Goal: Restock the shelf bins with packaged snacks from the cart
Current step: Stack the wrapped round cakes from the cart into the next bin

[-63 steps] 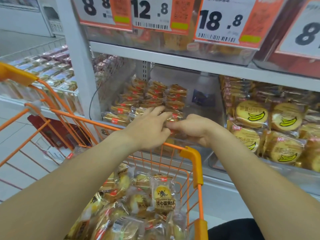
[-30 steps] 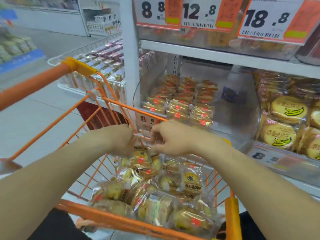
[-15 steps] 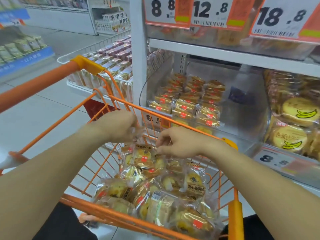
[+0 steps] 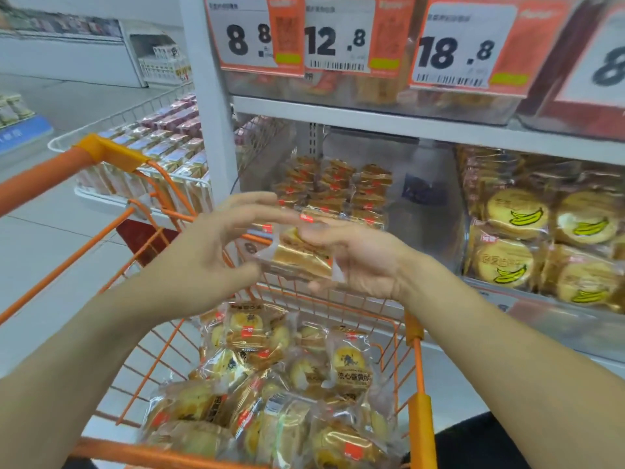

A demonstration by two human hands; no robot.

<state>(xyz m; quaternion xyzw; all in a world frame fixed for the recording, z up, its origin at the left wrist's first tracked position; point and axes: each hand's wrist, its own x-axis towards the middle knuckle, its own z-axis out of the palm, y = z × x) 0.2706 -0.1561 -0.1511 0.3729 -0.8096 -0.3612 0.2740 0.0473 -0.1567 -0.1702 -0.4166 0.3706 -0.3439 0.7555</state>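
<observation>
Snack pack held between both hands above the cart, bin just beyond.

Right hand grips the pack, thumb under, fingers over its right end; left hand has fingers spread and straight at the left end (touching or just off, cannot tell). Pack's long axis runs left-right, roughly parallel to the shelf edge. The bin lies forward and slightly up; right hand is nearer.
</observation>
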